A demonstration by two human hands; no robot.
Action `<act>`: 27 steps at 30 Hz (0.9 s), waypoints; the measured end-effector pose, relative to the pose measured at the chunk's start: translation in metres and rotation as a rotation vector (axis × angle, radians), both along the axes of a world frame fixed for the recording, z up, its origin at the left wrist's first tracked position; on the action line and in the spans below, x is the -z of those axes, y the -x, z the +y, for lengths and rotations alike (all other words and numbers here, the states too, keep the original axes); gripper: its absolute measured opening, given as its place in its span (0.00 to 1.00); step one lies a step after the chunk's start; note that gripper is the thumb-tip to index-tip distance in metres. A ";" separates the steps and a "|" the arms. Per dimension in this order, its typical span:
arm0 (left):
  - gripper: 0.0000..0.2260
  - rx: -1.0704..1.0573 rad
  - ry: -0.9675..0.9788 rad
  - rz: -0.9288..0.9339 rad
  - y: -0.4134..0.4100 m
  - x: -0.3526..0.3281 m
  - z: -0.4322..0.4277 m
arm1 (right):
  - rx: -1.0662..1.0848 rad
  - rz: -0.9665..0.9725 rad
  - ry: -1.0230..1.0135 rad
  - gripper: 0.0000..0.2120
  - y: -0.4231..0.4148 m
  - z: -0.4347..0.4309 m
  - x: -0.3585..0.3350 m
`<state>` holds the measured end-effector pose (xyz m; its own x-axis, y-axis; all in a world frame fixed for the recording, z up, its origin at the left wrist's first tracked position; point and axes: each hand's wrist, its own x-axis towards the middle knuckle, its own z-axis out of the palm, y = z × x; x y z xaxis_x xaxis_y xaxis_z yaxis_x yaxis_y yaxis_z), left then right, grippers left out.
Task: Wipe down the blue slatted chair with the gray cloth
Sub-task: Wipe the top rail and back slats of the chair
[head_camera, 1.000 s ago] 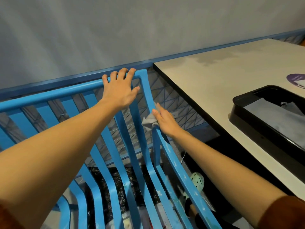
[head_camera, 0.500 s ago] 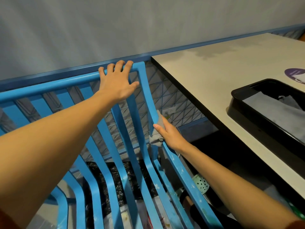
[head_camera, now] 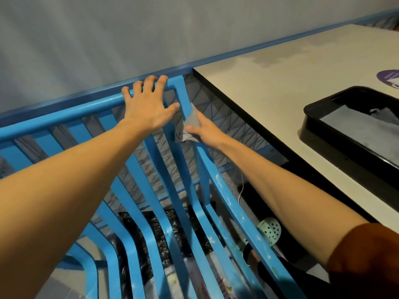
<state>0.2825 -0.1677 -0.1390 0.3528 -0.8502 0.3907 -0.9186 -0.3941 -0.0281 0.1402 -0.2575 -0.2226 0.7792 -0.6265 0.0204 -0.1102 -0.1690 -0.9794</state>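
The blue slatted chair (head_camera: 138,169) fills the lower left, and I look down over its backrest. My left hand (head_camera: 149,108) rests on the top rail near the right corner, with fingers spread over the rail and the thumb out. My right hand (head_camera: 207,130) holds the gray cloth (head_camera: 191,124) against the backrest's right upright, just below the top corner. The cloth is bunched between my fingers and the upright, and a flap hangs to the left. Pale specks dot the chair's right side rail.
A beige table (head_camera: 280,83) stands close on the right, with a black tray (head_camera: 308,117) and a purple sticker (head_camera: 388,77) on it. A gray wall with a blue rail runs behind. A black plastic bag (head_camera: 155,225) and a mint perforated container (head_camera: 269,229) lie below.
My right hand slid the cloth down the right upright, then back up to just under the top corner. My left hand stayed on the top rail.
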 end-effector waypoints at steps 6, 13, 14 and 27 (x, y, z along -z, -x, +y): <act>0.31 0.007 -0.020 0.027 0.002 -0.001 0.001 | 0.004 0.024 -0.062 0.25 0.034 0.021 0.045; 0.31 0.011 -0.015 0.023 0.002 -0.003 0.002 | -0.024 0.120 -0.090 0.23 0.076 0.051 0.055; 0.31 0.014 -0.013 0.022 0.002 -0.002 0.002 | -0.018 0.152 -0.087 0.22 0.081 0.054 0.059; 0.31 0.002 -0.012 0.003 0.002 0.001 0.000 | 0.099 0.118 0.220 0.26 0.030 0.032 0.026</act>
<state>0.2810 -0.1679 -0.1405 0.3520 -0.8556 0.3795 -0.9195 -0.3918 -0.0305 0.1102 -0.2253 -0.2487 0.7196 -0.6901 0.0768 -0.2481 -0.3589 -0.8998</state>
